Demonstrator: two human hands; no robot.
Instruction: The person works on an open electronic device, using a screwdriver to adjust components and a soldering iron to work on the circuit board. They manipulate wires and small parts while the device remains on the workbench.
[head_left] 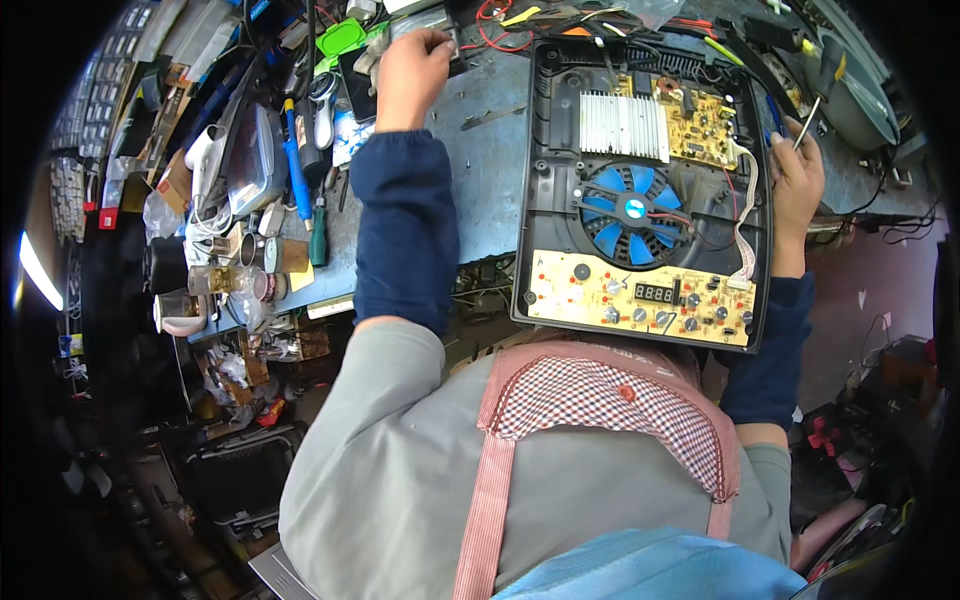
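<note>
My left hand (pixel 410 80) is at the top of the bench, fingers curled closed beside small pale items (pixel 373 62) and a dark flat object (pixel 357 90); I cannot make out what is in it. My right hand (pixel 800 175) grips a screwdriver (pixel 830 72) with a yellow and black handle, at the right side of an opened black appliance housing (pixel 540 200). Inside the housing are a silver heatsink (pixel 615 125), a yellow circuit board (pixel 700 130), a blue-bladed fan (pixel 610 235) and a control board (pixel 590 300) with a small display, joined by thin wires.
The blue-grey bench (pixel 480 180) holds cluttered tools at left, including a blue pen-like tool (pixel 300 170) and a green-handled screwdriver (pixel 318 240). Loose wires (pixel 500 25) lie along the back. A grey bowl (pixel 860 105) is at right. A black case (pixel 240 470) lies below left.
</note>
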